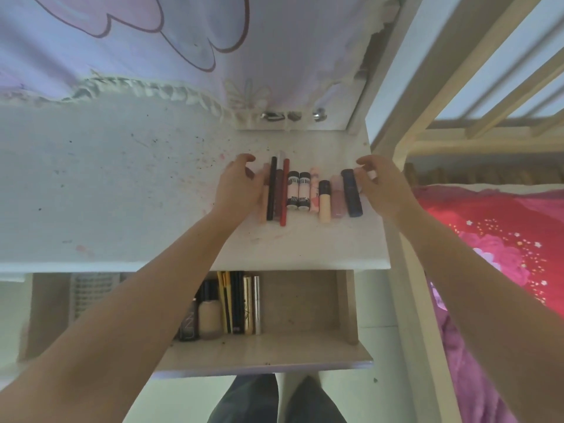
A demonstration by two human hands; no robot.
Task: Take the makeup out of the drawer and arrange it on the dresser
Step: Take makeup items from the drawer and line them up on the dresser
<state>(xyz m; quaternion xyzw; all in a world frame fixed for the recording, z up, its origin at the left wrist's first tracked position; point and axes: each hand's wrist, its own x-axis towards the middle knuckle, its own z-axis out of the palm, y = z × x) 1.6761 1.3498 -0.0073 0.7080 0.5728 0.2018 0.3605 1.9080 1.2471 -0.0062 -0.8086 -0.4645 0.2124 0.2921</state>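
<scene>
A row of makeup lies on the white dresser top (122,184): thin pencils (284,193), two black-capped tubes (297,190), a beige concealer (324,203), a pink tube and a dark blue tube (352,193). My left hand (241,184) touches the left end of the row with its fingers loosely bent. My right hand (378,184) touches the right end beside the dark blue tube. Below, the open drawer (305,352) holds a foundation bottle (210,319), a dark compact (189,325) and several slim sticks (241,300).
A curtain with lace trim hangs behind the dresser. A wooden bed frame (396,148) and a red and pink bedspread (494,239) stand close on the right. The drawer's right half is bare. My legs show beneath the drawer front.
</scene>
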